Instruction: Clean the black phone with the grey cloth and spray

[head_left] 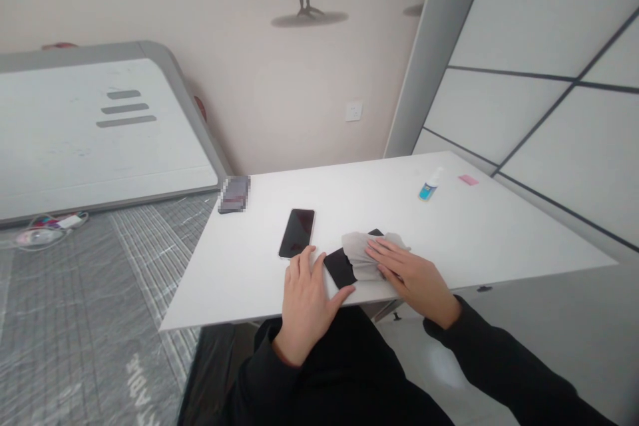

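Observation:
A flat black item (340, 269) lies near the front edge of the white table (239, 279); its kind does not show. Over most of it is spread a grey cloth (360, 254), with one black corner showing behind. My right hand (407, 276) lies flat on the cloth, fingers stretched out and pressing from above. On the left, my left hand (307, 299) has its fingers apart, the thumb at the black item's near corner. A smartphone (297, 233) with a dark screen lies just beyond my left fingertips.
A small bottle with a blue label (427, 190) lies at the back right, beside a pink slip (468, 180). A blurred dark object (234, 194) is at the back left corner. Wall and white panels (524, 106) border the table. A whiteboard (74, 140) leans at left.

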Action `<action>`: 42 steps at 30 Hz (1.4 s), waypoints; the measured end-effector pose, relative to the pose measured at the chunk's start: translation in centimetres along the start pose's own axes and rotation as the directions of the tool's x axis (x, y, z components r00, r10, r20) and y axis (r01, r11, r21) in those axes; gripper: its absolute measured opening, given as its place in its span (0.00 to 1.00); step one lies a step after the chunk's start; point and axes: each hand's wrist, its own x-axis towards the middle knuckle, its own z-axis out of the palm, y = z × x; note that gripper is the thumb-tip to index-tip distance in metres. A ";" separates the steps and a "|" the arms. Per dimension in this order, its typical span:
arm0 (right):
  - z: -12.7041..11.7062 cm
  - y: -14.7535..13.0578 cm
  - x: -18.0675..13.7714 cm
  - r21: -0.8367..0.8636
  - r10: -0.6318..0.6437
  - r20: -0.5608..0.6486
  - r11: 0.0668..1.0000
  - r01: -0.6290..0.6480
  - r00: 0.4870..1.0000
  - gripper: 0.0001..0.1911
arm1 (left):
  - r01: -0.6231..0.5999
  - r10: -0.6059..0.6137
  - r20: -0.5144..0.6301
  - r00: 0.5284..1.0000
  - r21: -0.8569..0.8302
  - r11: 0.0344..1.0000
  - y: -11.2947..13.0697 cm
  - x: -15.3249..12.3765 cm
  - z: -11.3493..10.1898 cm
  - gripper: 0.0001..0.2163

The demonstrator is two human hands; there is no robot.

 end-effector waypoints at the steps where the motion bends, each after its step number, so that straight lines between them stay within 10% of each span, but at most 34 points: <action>1: 0.0 0.1 0.0 0.007 0.013 -0.002 1.000 -0.013 1.000 0.21 | 0.004 -0.004 0.006 1.000 -0.009 1.000 0.1 0.1 0.0 0.27; 10: 1.4 -0.5 2.8 -0.022 0.055 -0.070 0.998 -0.057 0.996 0.25 | 0.026 -0.015 0.053 0.998 -0.204 0.979 -0.2 0.5 0.1 0.29; 18: 0.6 -8.3 4.3 0.108 -0.222 -0.043 0.968 0.226 0.974 0.26 | -0.142 0.153 0.038 0.988 -0.212 0.967 -1.5 -0.4 1.2 0.11; 26: 0.3 -2.9 5.3 -0.002 0.012 -0.184 1.000 -0.013 0.983 0.30 | -0.008 0.017 0.081 0.997 -0.112 0.994 -0.4 -0.3 0.2 0.04; 32: 0.5 -6.9 4.6 0.150 -0.221 -0.066 0.962 0.229 0.973 0.40 | -0.008 0.018 0.046 0.999 -0.220 0.975 -1.0 -0.9 0.7 0.00; 38: 0.4 -2.0 5.7 0.018 -0.036 -0.136 0.999 0.039 0.990 0.41 | -0.012 0.016 0.058 0.998 -0.065 0.998 -0.5 -0.5 0.3 0.05; 42: 0.7 -4.6 5.3 0.117 -0.125 -0.094 0.984 0.135 0.988 0.45 | 0.004 0.000 0.062 0.998 -0.054 0.999 -0.5 -0.6 0.4 0.03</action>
